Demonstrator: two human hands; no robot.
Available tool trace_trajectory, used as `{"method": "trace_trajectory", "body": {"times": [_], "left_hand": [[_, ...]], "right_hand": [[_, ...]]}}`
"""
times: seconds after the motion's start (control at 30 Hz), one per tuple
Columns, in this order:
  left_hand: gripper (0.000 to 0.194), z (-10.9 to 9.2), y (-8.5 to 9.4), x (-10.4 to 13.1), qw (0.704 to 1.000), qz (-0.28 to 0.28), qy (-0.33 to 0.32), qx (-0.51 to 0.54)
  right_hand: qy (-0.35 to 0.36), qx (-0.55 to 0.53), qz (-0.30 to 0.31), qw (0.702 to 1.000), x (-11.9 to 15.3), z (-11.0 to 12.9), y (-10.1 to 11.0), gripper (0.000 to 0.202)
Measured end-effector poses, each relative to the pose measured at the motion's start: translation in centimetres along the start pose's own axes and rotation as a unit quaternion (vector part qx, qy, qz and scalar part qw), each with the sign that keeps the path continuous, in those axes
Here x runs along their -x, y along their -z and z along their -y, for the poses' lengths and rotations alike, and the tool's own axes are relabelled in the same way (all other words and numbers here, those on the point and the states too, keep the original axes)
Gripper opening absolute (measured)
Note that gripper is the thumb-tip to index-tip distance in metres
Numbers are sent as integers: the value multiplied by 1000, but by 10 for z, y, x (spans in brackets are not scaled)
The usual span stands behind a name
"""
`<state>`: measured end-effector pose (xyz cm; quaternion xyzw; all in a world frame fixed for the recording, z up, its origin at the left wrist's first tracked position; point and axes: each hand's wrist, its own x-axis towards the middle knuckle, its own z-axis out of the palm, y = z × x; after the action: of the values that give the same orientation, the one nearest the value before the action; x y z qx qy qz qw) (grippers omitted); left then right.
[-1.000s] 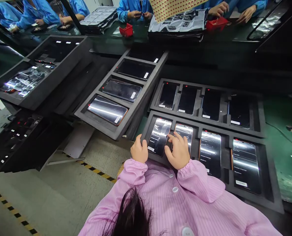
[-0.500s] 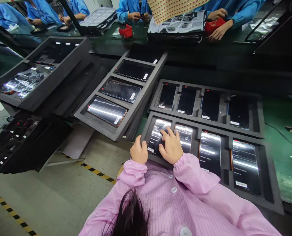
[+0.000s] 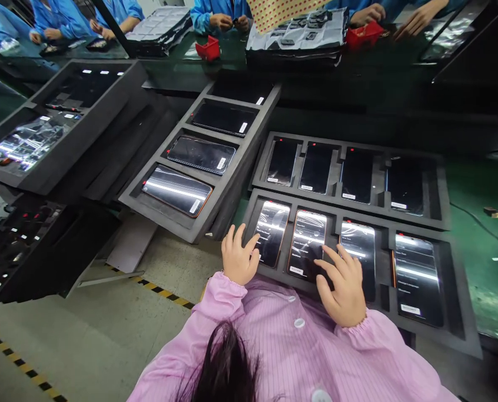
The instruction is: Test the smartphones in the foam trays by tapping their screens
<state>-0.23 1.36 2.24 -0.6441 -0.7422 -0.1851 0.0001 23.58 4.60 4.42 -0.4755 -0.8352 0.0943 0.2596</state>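
To the left of the front tray (image 3: 462, 296) is a slanted tray (image 3: 161, 216), with dark phones (image 3: 201, 153) in its slots. At the left edge of the front tray is the left hand (image 3: 238, 261). Its fingers are spread wide and hold nothing. The pointer tip is right by the edge of the first phone (image 3: 275, 223); I cannot tell if it touches. A light rest on the front tray's edge would help keep it from sliding. The first phone lies in the front tray's left slot, lit up with rows of small words. In the next slot of the front tray lies the second phone (image 3: 303, 240), lit too. The right hand (image 3: 344, 290) is over the front tray, by the second phone and partly over the third phone (image 3: 366, 240). Its fingers are bent and apart, with nothing in them; I cannot tell if a tip touches glass. For a good tap, one soft fingertip seems best, with the others lifted off the third phone. The glass is shiny, so tipping the head may help reading. In the front tray's last slot is the fourth phone (image 3: 419, 296), lit, with no hand on it.
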Motion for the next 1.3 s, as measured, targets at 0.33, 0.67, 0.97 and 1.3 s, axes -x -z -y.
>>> {"method": "trace_trajectory", "body": {"times": [0.33, 0.67, 0.97, 1.3], "left_hand": [[40, 4, 0, -4, 1000, 21, -10, -11], [53, 13, -10, -6, 998, -10, 38, 58], [53, 12, -9, -9, 996, 9, 62, 63], [54, 4, -3, -14, 992, 16, 106, 64]], "right_hand": [[-72, 69, 61, 993, -2, 6, -9, 31], [-154, 77, -48, 984, 19, -9, 3, 25], [-239, 142, -27, 960, 34, -34, 16, 27], [-330, 205, -109, 915, 64, -80, 39, 29]]}}
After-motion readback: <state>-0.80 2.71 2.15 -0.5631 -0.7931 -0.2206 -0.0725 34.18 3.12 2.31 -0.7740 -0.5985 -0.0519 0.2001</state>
